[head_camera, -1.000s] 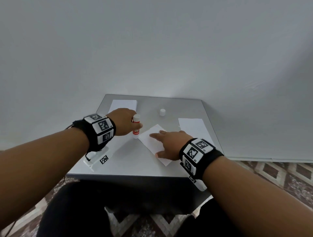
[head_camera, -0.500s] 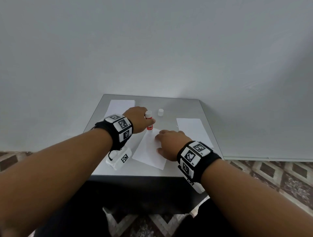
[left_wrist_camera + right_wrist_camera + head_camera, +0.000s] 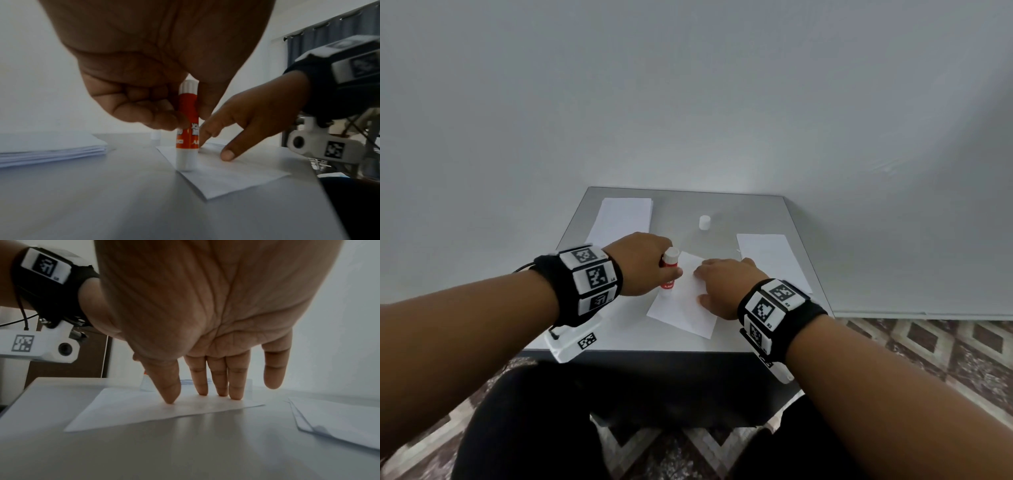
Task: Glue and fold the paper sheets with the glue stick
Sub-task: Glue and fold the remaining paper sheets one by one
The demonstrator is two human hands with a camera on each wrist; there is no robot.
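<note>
The left hand [image 3: 642, 263], gripping the glue stick [image 3: 187, 129], has moved it down the sheet [image 3: 681, 308] edge; the flat, open right hand [image 3: 726, 286] pins it. Gluing continues.

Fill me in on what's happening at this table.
A person is gluing paper. The left hand holds the glue stick upright, its tip down on the left edge of a sheet. The right hand presses that sheet flat with straight fingers. The cap stands further back on the table, with a paper stack at left and more sheets at right.
</note>
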